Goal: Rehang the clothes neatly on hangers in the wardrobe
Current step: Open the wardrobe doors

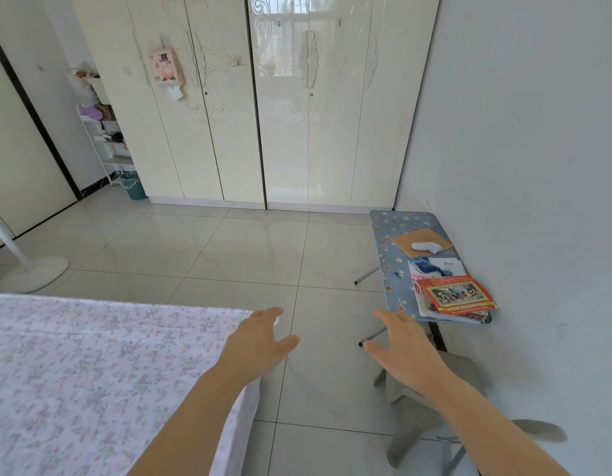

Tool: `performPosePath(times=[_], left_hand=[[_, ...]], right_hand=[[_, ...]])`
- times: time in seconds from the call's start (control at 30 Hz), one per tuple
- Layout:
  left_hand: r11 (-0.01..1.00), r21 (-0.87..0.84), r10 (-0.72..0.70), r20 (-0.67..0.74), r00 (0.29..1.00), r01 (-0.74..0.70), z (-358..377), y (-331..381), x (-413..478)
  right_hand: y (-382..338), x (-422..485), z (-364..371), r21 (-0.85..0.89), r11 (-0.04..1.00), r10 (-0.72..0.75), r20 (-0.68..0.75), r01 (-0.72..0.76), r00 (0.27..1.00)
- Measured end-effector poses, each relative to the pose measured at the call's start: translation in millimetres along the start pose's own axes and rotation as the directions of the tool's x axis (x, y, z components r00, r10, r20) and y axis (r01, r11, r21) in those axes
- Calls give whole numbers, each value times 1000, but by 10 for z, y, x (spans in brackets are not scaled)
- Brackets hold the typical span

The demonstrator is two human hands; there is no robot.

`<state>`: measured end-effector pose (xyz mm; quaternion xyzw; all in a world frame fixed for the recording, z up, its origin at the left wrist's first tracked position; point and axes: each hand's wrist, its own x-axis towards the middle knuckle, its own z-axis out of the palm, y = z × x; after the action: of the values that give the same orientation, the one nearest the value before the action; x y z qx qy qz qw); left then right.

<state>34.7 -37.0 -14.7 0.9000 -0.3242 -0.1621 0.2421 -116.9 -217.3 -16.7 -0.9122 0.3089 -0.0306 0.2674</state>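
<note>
A cream wardrobe (pixel 263 108) with several glossy doors, all closed, stands across the room against the far wall. My left hand (pixel 260 341) is held out in the air over the corner of the bed, fingers straight and spread, holding nothing. My right hand (pixel 401 348) is stretched forward over the floor, fingers relaxed, also empty. A grey garment (pixel 418 420) is draped over a chair at the lower right, below my right forearm. No hangers are in view.
A bed (pixel 91 379) with a floral sheet fills the lower left. A small blue folding table (pixel 394 255) with papers and a sock stands by the right wall. A fan base (pixel 33 273), a shelf rack (pixel 105 146) and a green bin (pixel 134 185) stand at the left. Tiled floor lies between.
</note>
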Motion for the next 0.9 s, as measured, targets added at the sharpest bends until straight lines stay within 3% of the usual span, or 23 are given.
performPosePath(times=[0.33, 0.6, 0.9], left_hand=[[994, -96, -41, 41, 998, 45, -26, -550, 1142], [1000, -25, 2, 47, 999, -1, -479, -766, 2557], [998, -66, -22, 44, 999, 25, -672, -880, 3877]], right_hand=[[-19, 1211, 358, 15, 997, 74, 41, -74, 996], [-294, 2587, 257, 14, 991, 133, -5, -133, 991], [-376, 4006, 156, 31, 994, 102, -24, -101, 995]])
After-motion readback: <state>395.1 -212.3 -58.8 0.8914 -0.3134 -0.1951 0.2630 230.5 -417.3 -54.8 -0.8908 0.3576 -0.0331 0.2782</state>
